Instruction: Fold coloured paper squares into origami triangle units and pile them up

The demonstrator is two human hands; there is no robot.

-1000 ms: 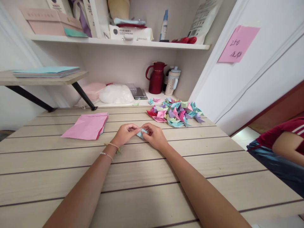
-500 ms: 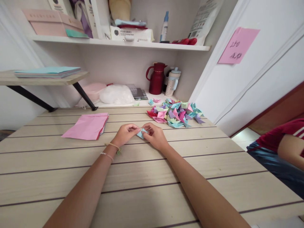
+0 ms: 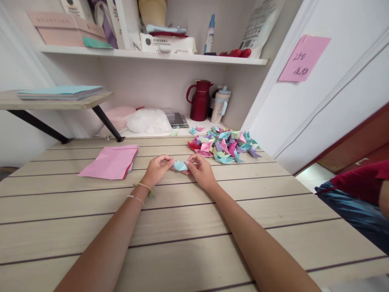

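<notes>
A small light-blue folded paper boat point(image 3: 180, 165) is held just above the table between my two hands. My left hand point(image 3: 158, 168) pinches its left end between thumb and fingers. At its right end my right hand point(image 3: 200, 169) grips it the same way. Beyond my right hand lies a heap of folded paper boats point(image 3: 226, 146) in pink, blue, green, purple and red. To the left of my left hand rests a stack of pink paper sheets point(image 3: 109, 161), with other colours showing at its edge.
Behind the table point(image 3: 170, 227) stand a dark red jug point(image 3: 200, 100) and a pale tumbler point(image 3: 220, 106) beside a clear plastic bag point(image 3: 148, 121). A raised wooden shelf point(image 3: 91, 100) at left carries blue paper point(image 3: 60, 90). A person point(image 3: 355, 198) is at the right.
The blue paper went from a pointed diamond shape to a wider boat shape with its ends drawn out. My hands moved slightly apart. The person at right shifted their arm.
</notes>
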